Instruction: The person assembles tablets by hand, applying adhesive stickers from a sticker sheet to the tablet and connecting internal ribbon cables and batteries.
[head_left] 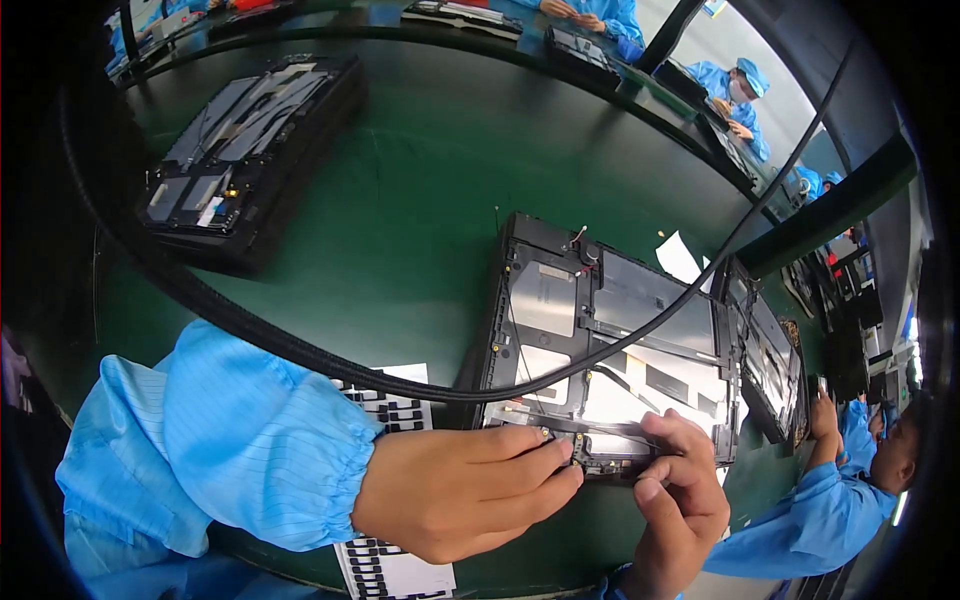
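In front of me lies an opened black electronic device housing, with silver metal panels, thin wires and small circuit parts inside. My left hand reaches over its near edge, fingers bent and pressed together at a small circuit board. My right hand is at the same edge, farther right, its thumb and bent forefinger close together by the rim. Whatever either set of fingertips holds is too small or hidden to name. Partly under my left hand and sleeve is a white sheet with rows of small black pieces.
A second opened housing sits at the far left of the green table; another stands close on the right. A thick black cable arcs across the view. Co-workers in blue sit opposite, and one at the right.
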